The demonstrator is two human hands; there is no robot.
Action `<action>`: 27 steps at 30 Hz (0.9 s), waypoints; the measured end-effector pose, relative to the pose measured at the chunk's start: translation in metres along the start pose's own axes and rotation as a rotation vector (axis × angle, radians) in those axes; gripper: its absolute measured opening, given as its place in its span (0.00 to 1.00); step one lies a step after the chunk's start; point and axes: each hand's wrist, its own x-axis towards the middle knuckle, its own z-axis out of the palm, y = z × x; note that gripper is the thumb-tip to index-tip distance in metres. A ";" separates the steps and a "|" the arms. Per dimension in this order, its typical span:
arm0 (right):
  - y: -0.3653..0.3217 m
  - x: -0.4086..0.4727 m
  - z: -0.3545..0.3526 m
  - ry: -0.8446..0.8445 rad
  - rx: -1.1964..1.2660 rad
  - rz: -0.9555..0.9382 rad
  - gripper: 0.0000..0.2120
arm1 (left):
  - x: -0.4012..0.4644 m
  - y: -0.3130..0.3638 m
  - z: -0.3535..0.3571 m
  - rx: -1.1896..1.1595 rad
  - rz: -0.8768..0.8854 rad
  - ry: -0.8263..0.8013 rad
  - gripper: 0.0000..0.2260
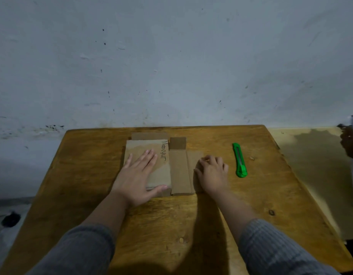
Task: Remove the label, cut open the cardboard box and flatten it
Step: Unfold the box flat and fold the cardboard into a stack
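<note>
Currently, step: flattening is looking nearly done.
Cardboard box: brown, matte, lying opened out near the table's far edge; long axis running from far edge toward near edge; handwriting showing on the top panel.
Left hand: lying flat, fingers straight, pressing the thicker left panel.
Right hand: fingers curling, knuckles bearing on the right flap, gripping nothing.
Utility knife: green plastic, lying just beyond the right hand.

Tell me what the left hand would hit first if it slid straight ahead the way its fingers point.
The left hand would cross the handwritten name on the box, then likely meet the raised flap.
</note>
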 end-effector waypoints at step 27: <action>0.008 0.017 -0.008 0.185 0.716 0.245 0.12 | -0.010 -0.011 -0.011 -0.002 -0.056 0.046 0.31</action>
